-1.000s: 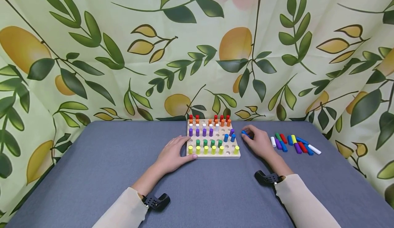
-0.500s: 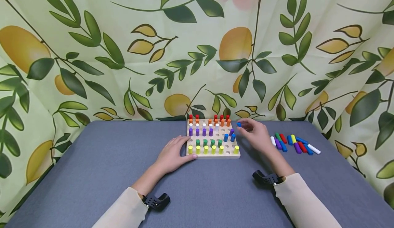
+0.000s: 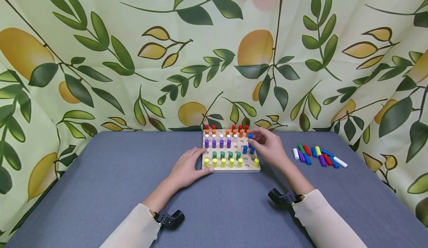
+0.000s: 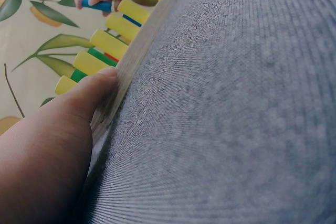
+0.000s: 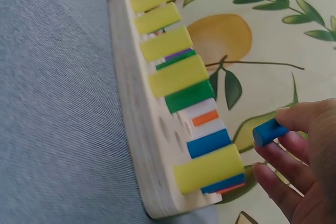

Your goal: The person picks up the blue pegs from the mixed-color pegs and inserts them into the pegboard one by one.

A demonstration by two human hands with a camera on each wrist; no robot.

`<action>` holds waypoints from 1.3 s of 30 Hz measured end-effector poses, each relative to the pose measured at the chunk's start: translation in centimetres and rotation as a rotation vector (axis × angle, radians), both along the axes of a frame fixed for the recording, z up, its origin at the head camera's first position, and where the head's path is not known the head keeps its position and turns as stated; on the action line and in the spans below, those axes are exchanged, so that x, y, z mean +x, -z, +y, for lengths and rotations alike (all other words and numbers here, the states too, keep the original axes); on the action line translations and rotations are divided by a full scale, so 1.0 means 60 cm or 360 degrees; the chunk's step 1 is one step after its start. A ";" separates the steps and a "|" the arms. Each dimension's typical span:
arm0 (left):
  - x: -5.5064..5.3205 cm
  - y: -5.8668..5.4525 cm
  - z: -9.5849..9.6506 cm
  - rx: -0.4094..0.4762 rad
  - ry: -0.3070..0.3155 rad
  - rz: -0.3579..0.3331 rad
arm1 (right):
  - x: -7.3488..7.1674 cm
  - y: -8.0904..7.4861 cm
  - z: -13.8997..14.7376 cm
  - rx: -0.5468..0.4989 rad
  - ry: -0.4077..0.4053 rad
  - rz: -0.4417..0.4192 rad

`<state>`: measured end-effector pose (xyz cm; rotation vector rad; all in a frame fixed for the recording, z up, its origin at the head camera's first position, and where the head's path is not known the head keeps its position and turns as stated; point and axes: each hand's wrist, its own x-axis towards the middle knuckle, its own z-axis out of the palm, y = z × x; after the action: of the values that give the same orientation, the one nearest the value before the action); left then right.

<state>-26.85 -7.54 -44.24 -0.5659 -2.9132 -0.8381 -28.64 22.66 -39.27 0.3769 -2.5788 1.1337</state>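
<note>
On my feed the blue peg (image 5: 269,132) is up in the air, pinched between the thumb and fingers of the right hand (image 3: 272,149), above the two o'clock part of the pegboard (image 3: 230,171). From those fingers the board spreads mostly between seven and nine o'clock in the head view, with a bare hole close by at about eight. The peg's long axis runs roughly parallel to the standing pegs (image 3: 231,162), so I judge it near upright; a slight tilt I can't rule out. The right is clearly the nearer hand, its wrist set back toward five o'clock. I see the left hand (image 3: 185,170) at the board's nine o'clock side, thumb apart from the other fingers and resting at the near edge, holding no peg. Loose pegs (image 3: 323,161) lie on the counter (image 3: 110,173), between three and four o'clock from the peg
</note>
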 end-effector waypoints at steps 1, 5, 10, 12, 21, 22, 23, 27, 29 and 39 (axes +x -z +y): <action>0.000 0.000 0.000 0.0001 0.0001 0.0002 | 0.000 0.001 -0.003 -0.0011 -0.0011 0.0005; 0.001 -0.001 0.000 -0.0001 0.0002 0.0003 | 0.002 0.006 -0.014 -0.0026 -0.0051 0.0045; 0.002 -0.003 0.000 0.0000 -0.0002 -0.0003 | -0.001 0.018 -0.025 -0.0004 -0.0103 0.0103; 0.002 -0.003 0.000 0.0001 -0.0005 -0.0003 | -0.003 0.022 -0.031 0.0009 -0.0109 0.0108; 0.002 -0.002 0.000 -0.0003 -0.0007 -0.0011 | -0.011 0.031 -0.046 0.0197 -0.0173 0.0160; 0.002 -0.002 0.000 0.0001 -0.0007 -0.0013 | -0.011 0.032 -0.046 0.0216 -0.0185 0.0165; 0.002 -0.002 0.001 0.0002 -0.0007 -0.0012 | -0.011 0.032 -0.047 0.0223 -0.0192 0.0163; 0.000 -0.004 0.002 -0.0010 -0.0002 -0.0001 | -0.012 0.035 -0.046 0.0234 -0.0184 0.0145; -0.001 -0.005 0.003 -0.0017 0.0004 0.0004 | -0.012 0.035 -0.045 0.0242 -0.0177 0.0118; 0.001 -0.004 -0.001 -0.0010 -0.0012 -0.0006 | -0.012 0.025 -0.046 0.0287 -0.0211 0.0054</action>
<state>-26.78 -7.60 -44.02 -0.5544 -2.9204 -0.8300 -29.35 19.92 -40.76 0.6111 -2.6676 0.9290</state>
